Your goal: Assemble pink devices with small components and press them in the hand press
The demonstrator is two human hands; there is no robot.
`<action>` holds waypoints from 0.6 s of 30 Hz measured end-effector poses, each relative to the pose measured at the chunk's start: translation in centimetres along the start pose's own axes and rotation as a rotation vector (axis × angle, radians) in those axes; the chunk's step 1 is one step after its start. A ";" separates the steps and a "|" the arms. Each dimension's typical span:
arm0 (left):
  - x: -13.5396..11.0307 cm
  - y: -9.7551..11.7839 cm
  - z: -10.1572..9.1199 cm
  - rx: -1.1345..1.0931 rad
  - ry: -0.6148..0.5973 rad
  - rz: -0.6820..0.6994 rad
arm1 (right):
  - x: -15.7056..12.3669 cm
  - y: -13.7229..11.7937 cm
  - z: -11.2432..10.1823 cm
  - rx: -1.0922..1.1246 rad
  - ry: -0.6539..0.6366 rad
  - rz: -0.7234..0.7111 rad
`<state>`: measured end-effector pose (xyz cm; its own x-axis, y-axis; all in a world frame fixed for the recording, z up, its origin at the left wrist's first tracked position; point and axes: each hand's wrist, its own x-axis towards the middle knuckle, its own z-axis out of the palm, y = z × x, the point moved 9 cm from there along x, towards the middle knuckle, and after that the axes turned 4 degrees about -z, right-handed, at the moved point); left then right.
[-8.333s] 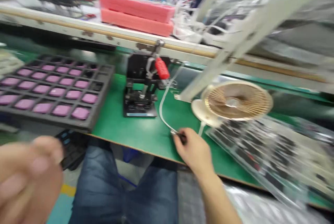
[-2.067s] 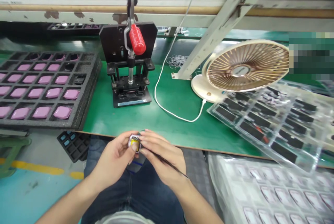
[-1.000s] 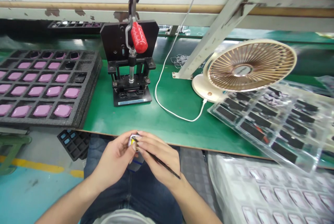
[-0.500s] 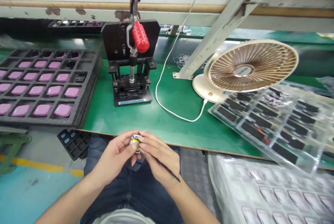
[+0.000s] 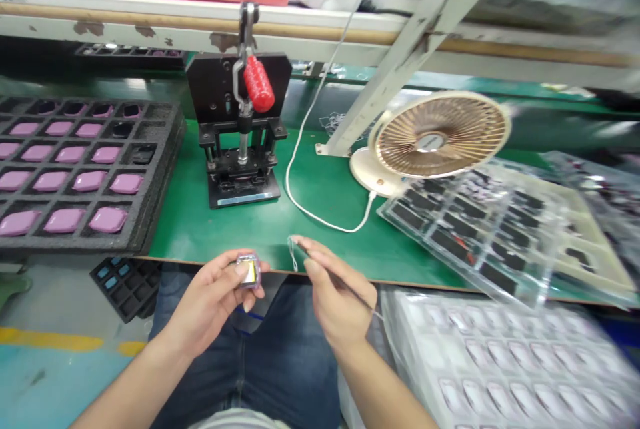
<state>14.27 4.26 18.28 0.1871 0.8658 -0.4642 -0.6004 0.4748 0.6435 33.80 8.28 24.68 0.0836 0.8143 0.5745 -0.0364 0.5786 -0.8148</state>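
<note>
My left hand (image 5: 213, 299) pinches a small squarish part (image 5: 249, 272) with a yellow inside, held over my lap just before the bench's front edge. A short way to its right, my right hand (image 5: 336, 289) grips thin black tweezers (image 5: 345, 285). The tweezer tip carries a tiny clear film or thread (image 5: 291, 250) beside the part, not touching it.
A black hand press with a red handle (image 5: 241, 132) stands on the green bench (image 5: 300, 215). To the left lies a black foam tray of purple parts (image 5: 80, 172). On the right are a beige fan (image 5: 435, 139), a clear tray of black parts (image 5: 480, 229) and a lower clear tray (image 5: 505, 362).
My hands have come apart: the right one drew the tweezers away to the right, lifting a tiny clear piece off the part. The view swung slightly right and down.
</note>
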 end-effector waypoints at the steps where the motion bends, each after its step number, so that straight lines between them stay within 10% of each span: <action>1: 0.0 0.0 -0.2 0.006 0.014 0.002 | 1.7 -0.2 -0.8 -0.094 0.031 -0.007; 6: 0.3 -0.1 -0.3 0.024 0.010 0.025 | 14.1 1.0 -2.9 -0.475 0.108 -0.107; 10: 0.1 -0.8 0.3 0.035 -0.006 0.013 | 23.1 7.3 -1.3 -0.751 -0.025 -0.027; 18: -2.0 -2.2 -2.3 0.065 0.060 -0.023 | 25.8 13.2 2.1 -0.887 -0.204 0.096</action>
<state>13.42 1.07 16.41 0.1521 0.8446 -0.5133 -0.5446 0.5050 0.6696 33.43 37.02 28.95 -0.0615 0.8982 0.4352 0.7514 0.3287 -0.5722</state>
